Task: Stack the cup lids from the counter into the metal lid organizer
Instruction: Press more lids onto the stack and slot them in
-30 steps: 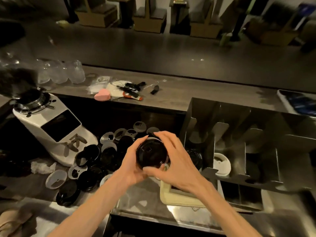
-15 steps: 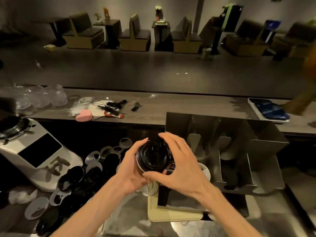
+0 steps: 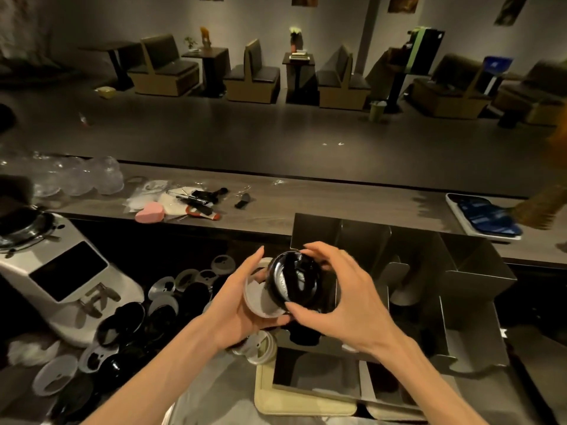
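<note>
Before the folded metal lid organizer [image 3: 460, 271], both hands grip lids.
Left hand [image 3: 242, 305] cups a round white plastic lid [image 3: 257, 299]; right hand [image 3: 346, 299] pinches a glossy black round lid [image 3: 294, 279].

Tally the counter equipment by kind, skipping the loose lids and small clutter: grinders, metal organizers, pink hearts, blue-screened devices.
white grinder: 1
metal lid organizer: 1
pink heart: 1
blue-screened device: 1
Total: 4

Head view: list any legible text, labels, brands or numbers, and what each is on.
None can be read.
White grinder: dark marks on its sloped front, blurred, not legible.
Tablet on the bar ledge: blue screen with light rows, too small to read.
Black lid held in both hands: embossed marks and glare only, unreadable.
Wall posters: cut off at the top edge, no text discernible.
</note>
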The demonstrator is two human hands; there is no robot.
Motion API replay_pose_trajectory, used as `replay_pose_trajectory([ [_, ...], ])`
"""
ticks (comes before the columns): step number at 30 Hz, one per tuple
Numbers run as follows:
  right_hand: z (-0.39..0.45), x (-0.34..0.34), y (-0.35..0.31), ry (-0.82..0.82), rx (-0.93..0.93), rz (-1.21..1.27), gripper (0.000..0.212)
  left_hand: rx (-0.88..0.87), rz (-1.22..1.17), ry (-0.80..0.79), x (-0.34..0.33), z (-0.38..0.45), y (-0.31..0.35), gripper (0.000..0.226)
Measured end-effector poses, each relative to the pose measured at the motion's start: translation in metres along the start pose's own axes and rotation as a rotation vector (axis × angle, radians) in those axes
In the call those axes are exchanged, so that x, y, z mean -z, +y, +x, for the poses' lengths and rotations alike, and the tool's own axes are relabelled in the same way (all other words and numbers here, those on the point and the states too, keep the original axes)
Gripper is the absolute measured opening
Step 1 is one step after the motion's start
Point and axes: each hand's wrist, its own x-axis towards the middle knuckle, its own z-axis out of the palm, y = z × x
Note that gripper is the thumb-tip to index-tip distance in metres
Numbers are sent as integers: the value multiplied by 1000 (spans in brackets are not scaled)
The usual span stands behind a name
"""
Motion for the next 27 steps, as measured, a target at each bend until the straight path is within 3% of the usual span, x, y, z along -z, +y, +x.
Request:
replay_pose_trajectory([
  [2, 0, 8, 15, -32, -70, -73, 85, -16, -25, 47, 10, 1, 3, 54],
  [8, 0, -1, 38, -354, -132, -494, 86, -26, -16, 110, 22, 1, 5, 65],
  [18, 15, -55, 57, -630, -118, -724, 91, -17, -40, 130, 20, 4, 8, 64],
  [24, 18, -69, 59, -723, -80, -851, 50, -8, -47, 91, 22, 4, 4, 59],
  [27, 19, -74, 62, -734, -65, -864, 45, -9, -39, 76, 21, 5, 2, 55],
])
